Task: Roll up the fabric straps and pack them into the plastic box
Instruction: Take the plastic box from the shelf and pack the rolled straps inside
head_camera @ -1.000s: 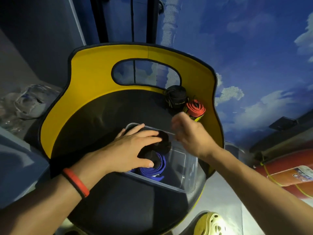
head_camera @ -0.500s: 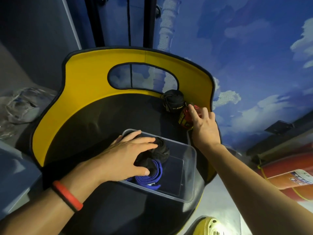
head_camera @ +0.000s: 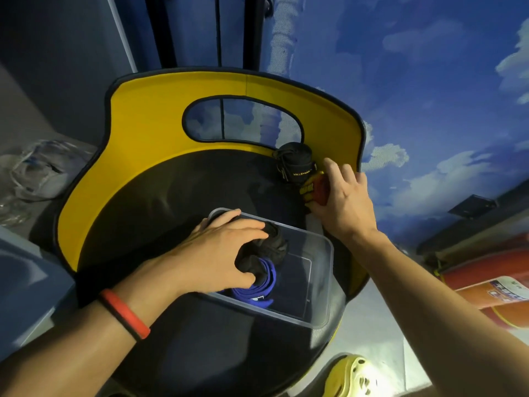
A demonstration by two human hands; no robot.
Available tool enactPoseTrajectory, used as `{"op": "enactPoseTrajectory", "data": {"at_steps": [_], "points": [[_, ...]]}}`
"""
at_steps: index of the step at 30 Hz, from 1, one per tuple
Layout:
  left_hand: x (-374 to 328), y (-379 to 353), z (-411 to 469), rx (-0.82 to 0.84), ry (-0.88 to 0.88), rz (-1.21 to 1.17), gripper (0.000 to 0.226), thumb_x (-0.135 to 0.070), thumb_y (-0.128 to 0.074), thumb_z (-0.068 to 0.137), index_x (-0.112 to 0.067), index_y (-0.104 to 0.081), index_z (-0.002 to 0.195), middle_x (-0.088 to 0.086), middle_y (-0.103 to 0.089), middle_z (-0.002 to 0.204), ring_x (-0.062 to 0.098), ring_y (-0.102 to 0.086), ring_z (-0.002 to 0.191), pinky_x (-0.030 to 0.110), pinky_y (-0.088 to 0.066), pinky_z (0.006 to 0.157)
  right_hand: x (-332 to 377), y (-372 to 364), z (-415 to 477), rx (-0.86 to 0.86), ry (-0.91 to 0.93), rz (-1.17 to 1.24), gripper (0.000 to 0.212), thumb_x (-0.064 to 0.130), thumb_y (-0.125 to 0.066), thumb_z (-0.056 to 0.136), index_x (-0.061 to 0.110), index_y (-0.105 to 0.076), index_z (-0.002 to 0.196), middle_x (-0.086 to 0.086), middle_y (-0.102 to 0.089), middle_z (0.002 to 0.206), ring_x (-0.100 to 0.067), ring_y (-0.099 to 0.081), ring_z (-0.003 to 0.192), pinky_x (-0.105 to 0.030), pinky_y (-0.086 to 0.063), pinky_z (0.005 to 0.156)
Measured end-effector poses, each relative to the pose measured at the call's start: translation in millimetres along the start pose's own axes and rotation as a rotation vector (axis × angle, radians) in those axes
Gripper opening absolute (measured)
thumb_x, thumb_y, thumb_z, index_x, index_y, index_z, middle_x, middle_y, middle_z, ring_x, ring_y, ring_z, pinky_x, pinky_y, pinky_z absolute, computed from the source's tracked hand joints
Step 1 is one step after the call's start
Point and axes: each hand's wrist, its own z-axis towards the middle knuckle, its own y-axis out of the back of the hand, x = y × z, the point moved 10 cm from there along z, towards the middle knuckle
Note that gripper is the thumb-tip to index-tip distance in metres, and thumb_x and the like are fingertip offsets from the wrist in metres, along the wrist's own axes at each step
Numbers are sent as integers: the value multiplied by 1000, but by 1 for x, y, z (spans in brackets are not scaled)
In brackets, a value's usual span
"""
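Left hand (head_camera: 217, 253) palm down, fingers curled in a grip, right arm extended, right hand (head_camera: 340, 202) clasping

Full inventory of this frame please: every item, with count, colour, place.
plastic box: 1, clear, on the chair seat
black roll in box: 1, black, far end of the box
blue strap: 1, blue, in the box beside it
black roll on seat: 1, black, against the backrest
red roll: 1, red, next to that roll
chair: 1, yellow back, black seat
wall: 1, blue with clouds, behind the chair
plastic bags: heap, clear, far left
red cylinder: 1, right edge
yellow shoe: 1, bottom edge
wristband: 1, red and black, left wrist
left hand: grips the black roll in box
right hand: grips the red roll
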Motion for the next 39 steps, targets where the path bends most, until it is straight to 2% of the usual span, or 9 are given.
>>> {"op": "enactPoseTrajectory", "data": {"at_steps": [3, 6, 10, 14, 18, 23, 28, 32, 39], "points": [[0, 0, 1, -10, 7, -8, 78, -50, -70, 80, -49, -36, 150, -38, -17, 157, 1, 6, 153, 51, -12, 125, 22, 28, -12, -7, 32, 49, 68, 54, -72, 80, 33, -45, 139, -2, -41, 117, -26, -41, 108, -41, -50, 73], [0, -1, 2, -8, 21, 3, 79, -51, -69, 78, -47, -36, 150, -34, -18, 158, 2, 5, 154, 52, -14, 125, 35, 41, -39, 87, 22, 122, 60, 63, -69, 75, 35, -48, 124, 1, -39, 108, -22, -43, 100, -37, -47, 71], [1, -2, 1, -9, 39, 22, 79, -51, -70, 78, -46, -36, 150, -27, -19, 161, 2, 5, 154, 54, -15, 124, 48, 57, -71, 136, 4, 46, 53, 66, -65, 77, 33, -43, 113, 2, -37, 106, -21, -47, 89, -34, -43, 65], [1, -4, 3, 2, 47, 29, 81, -50, -71, 77, -45, -36, 149, -26, -19, 161, 3, 5, 154, 56, -15, 124, 59, 59, -91, 177, -41, 0, 41, 64, -55, 81, 30, -45, 102, 0, -39, 101, -31, -57, 76, -36, -42, 61], [1, -4, 4, -2, 41, 14, 82, -51, -71, 76, -48, -36, 149, -34, -18, 159, 3, 4, 154, 55, -14, 124, 70, 34, -104, 313, 20, -157, 43, 65, -51, 88, 28, -47, 110, 0, -40, 101, -34, -64, 80, -34, -42, 58], [3, -5, 3, 11, 43, 19, 82, -52, -70, 77, -49, -34, 150, -33, -16, 161, 1, 6, 154, 55, -13, 124, 90, 15, -104, 344, 110, -313, 35, 57, -45, 95, 25, -57, 100, -1, -42, 101, -23, -50, 58, -29, -33, 50], [5, -6, 3, 12, 38, 12, 81, -52, -70, 77, -50, -34, 150, -33, -16, 162, 1, 6, 154, 55, -12, 124, 94, -17, -125, 540, 126, -325, 51, 64, -52, 92, 20, -60, 117, -2, -34, 102, -20, -48, 72, -32, -43, 60], [6, -5, 3, 13, 30, 7, 80, -52, -70, 79, -50, -34, 150, -33, -17, 162, 1, 6, 154, 54, -10, 124, 91, -14, -128, 559, 123, -248, 56, 64, -60, 88, 21, -59, 122, -5, -51, 112, -23, -61, 95, -34, -55, 79], [6, -5, 4, 15, 35, 14, 81, -53, -71, 78, -50, -33, 150, -31, -17, 162, 2, 6, 154, 54, -10, 124, 101, -14, -130, 474, 279, -268, 49, 57, -63, 88, 23, -54, 123, -3, -62, 117, -26, -56, 108, -35, -45, 93]]}}
